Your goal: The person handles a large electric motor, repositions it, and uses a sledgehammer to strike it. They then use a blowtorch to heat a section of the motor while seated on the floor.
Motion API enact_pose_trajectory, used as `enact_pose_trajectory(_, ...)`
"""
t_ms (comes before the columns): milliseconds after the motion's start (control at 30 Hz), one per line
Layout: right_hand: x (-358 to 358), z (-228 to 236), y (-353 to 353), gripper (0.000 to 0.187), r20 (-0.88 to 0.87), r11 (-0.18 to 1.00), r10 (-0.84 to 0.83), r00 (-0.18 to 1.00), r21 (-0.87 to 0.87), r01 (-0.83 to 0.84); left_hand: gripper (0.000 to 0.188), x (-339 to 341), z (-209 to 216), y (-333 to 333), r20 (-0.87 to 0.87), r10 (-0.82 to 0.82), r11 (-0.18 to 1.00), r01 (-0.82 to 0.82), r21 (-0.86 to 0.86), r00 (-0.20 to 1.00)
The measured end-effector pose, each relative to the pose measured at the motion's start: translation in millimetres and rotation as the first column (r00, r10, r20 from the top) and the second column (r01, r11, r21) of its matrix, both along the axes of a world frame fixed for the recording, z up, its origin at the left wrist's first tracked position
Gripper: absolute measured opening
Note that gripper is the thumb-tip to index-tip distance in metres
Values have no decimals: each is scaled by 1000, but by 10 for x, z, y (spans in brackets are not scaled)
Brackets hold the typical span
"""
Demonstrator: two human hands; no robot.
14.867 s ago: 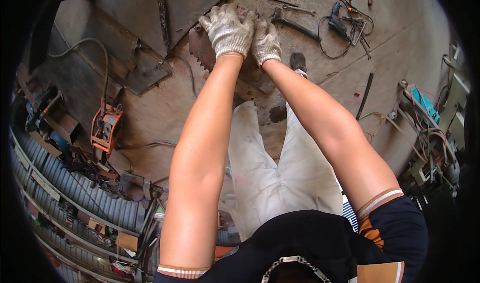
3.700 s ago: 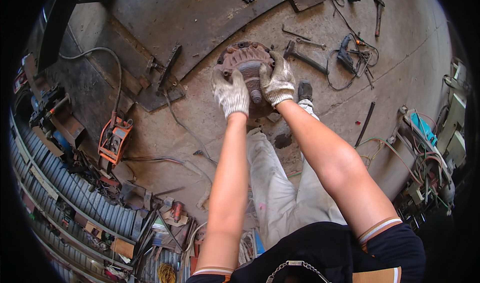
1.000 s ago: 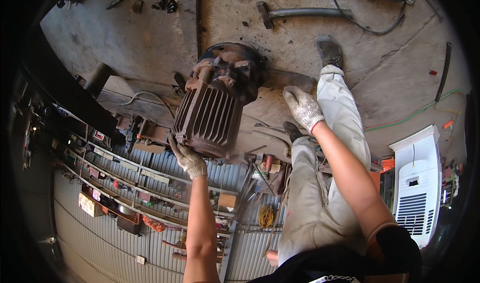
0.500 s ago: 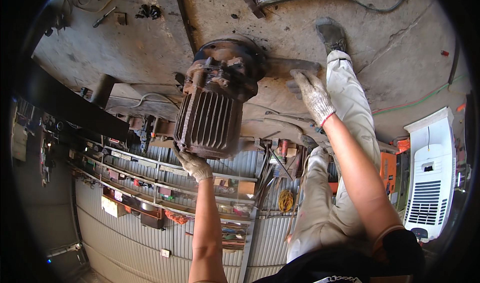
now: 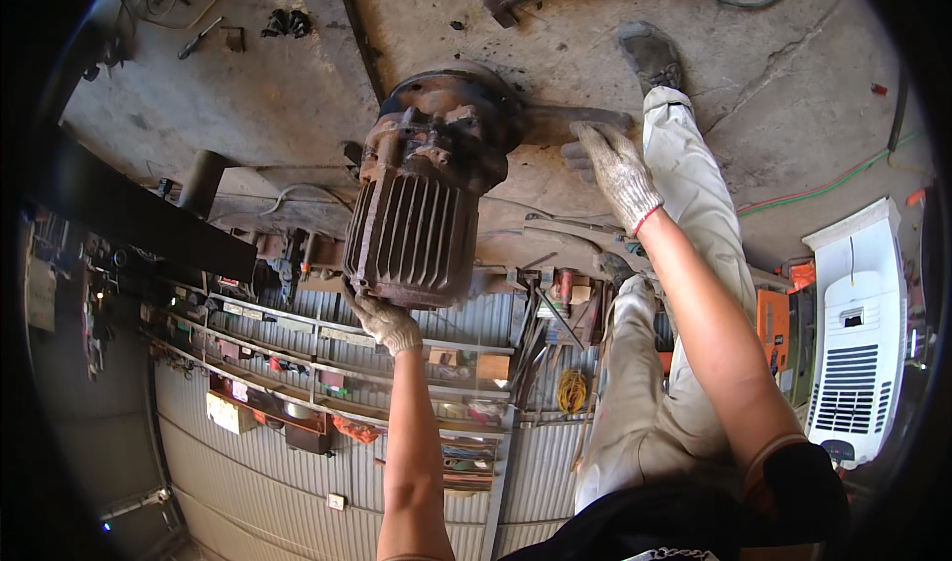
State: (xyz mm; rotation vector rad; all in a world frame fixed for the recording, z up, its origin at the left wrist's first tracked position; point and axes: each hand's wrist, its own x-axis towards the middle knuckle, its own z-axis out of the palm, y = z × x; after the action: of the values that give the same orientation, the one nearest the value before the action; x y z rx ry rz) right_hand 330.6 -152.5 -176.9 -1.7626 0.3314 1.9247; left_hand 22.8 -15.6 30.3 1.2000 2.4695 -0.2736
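Two gloved hands, one rusty motor. The motor point(image 5: 412, 234) is on the workshop floor in front of the person, a bit to their left, with a round dark flange point(image 5: 446, 90) at its far end. Its long axis runs from that flange back toward the person, leaning slightly left, so the ribbed end is the one facing the left hand point(image 5: 387, 325).

That hand is easily the nearer one. It's touching the edge of the ribbed end, fingers tucked partly out of sight, so I can't tell if it's gripping or just steadying.

The right hand point(image 5: 617, 169) is out to the right of the motor, clear of it, fingers stretched out and not pinching anything I can see. The motor lies off to its left. Its fingertips are right beside a dark bar point(image 5: 570, 115) that reaches to the flange; can't tell if they touch.

As for brands: no plate or lettering I can make out on the motor. The white slatted unit point(image 5: 851, 348) off right has a small dark panel, too tiny to read from here.
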Motion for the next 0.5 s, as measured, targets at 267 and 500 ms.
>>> enact_pose_trajectory(267, -97, -19, -77, 48, 28, 996, 79, 996, 26, -80, 51, -115, -8, -49, 120, -33, 997, 25, 67, 992)
enact_pose_trajectory(500, -152, -87, -186, 48, 33, 994, 97, 995, 46, -99, 52, -64, -3, -24, 71, -131, 991, 127, 47, 989)
